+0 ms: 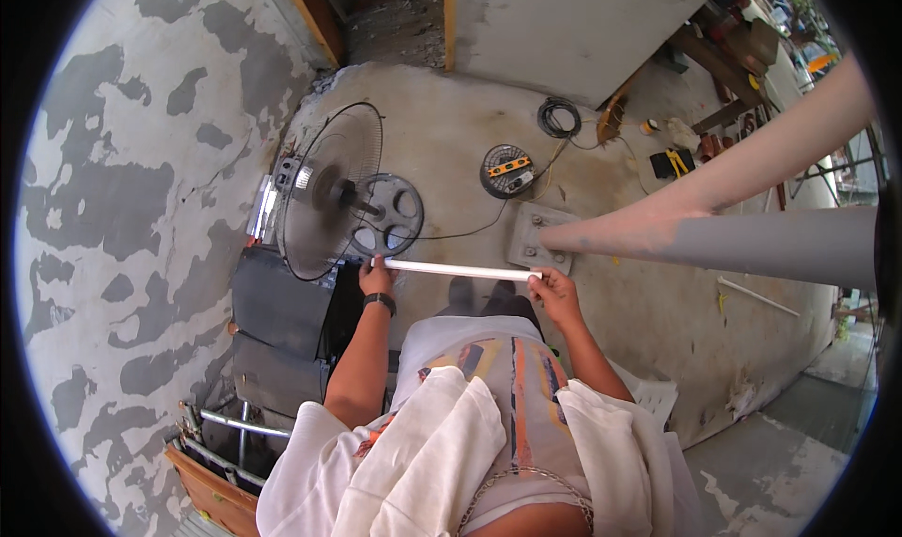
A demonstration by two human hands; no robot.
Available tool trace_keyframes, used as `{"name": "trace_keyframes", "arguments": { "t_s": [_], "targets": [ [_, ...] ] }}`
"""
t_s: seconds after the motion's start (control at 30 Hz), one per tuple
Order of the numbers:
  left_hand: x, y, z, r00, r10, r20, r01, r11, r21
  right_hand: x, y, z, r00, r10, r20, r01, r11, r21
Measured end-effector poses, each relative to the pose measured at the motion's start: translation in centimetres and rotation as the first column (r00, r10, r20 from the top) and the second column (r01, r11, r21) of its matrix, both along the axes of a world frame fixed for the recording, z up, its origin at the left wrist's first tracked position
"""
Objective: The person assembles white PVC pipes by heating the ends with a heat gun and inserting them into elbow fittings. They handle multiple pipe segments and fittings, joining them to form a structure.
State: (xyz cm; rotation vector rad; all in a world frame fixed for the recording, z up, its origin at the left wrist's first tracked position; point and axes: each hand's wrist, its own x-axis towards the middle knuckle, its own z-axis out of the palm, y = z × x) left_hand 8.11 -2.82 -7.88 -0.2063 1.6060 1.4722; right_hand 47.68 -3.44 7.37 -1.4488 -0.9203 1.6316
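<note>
In the head view, holds a white bar (458, 270) with both hands, in front of the body and over the concrete floor (432, 114). Grips the left end with the left hand (376, 278), with fingers closed on it. Pinches the right end with the right hand (554, 293), between thumb and fingers, closed as far as the thickness of the bar permits. Cannot tell how firmly. Runs almost level from hand to hand, only a little lower in the view at the right. Wears a black band (380, 302) on the left wrist and an open white shirt (413, 443).

Just beyond the left hand, can see a large fan (329, 185) with a wire guard, and below it a round grey base (404, 194). Cannot tell how high above this base to place the bar. Near the left forearm, can see a black case-like thing (282, 293), beside the patchy grey wall (122, 255).

Farther ahead, can find on the floor an orange level (509, 167) lying upon a round black grille (495, 184), and behind them a coil of black cable (560, 117). Beyond the right hand, can see a bolted plate (526, 241) at the foot of a thick grey post (752, 246). Farther right, can notice a thin white strip (759, 295) lying on the floor.
</note>
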Motion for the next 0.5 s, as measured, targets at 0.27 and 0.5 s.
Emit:
{"name": "trace_keyframes", "arguments": {
  "t_s": [0.27,0.5],
  "targets": [
    [3.6,-1.1,-2.1,0.9,-0.007,0.435,0.096,0.978,-0.183,-8.8,4.2,14.0,0.925,0.326,0.196,-0.376,0.861,0.342],
    [8.0,0.5,0.5,0.656,-0.366,0.66,0.433,0.899,0.068,-12.9,4.5,18.2,0.791,0.333,0.512,-0.61,0.488,0.625]
  ]
}}
